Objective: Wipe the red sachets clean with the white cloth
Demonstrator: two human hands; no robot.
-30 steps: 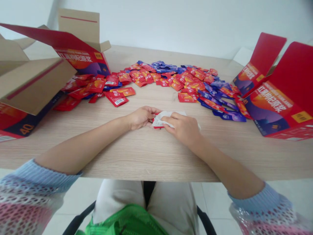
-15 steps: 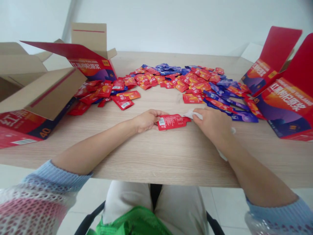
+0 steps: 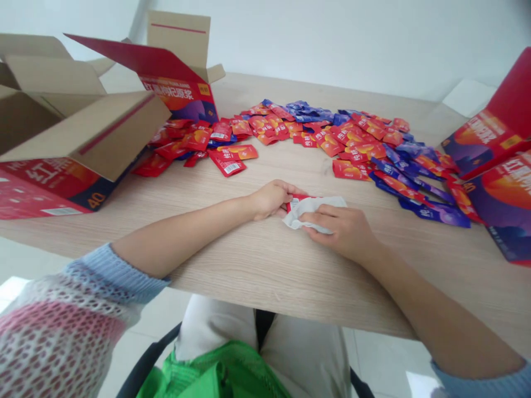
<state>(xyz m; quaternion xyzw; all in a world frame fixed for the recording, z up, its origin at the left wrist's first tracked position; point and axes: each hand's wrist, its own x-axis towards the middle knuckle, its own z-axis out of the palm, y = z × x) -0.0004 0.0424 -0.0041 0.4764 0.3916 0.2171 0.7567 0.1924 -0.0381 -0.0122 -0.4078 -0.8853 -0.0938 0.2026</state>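
My left hand (image 3: 271,200) pinches one end of a red pouch (image 3: 295,200) just above the wooden table (image 3: 232,260). Over most of that pouch lies a white tissue (image 3: 309,209), so only its barcode end and upper edge show. My right hand (image 3: 341,229) grips the tissue and presses it onto the pouch. Behind the hands, many red and blue-purple pouches lie in a loose heap (image 3: 348,135). A smaller group of red pouches (image 3: 194,138) lies left of that heap.
At the left stand two open cardboard boxes, a near box (image 3: 83,171) and a far box (image 3: 178,94), flaps raised. Two more printed boxes, one behind (image 3: 483,130) and one nearer (image 3: 504,204), stand at the right. The table's front edge is close to my lap.
My right hand has brought the tissue from the pouch's right end across its face, covering most of it. My left hand keeps its hold. The camera view has turned and tilted slightly.
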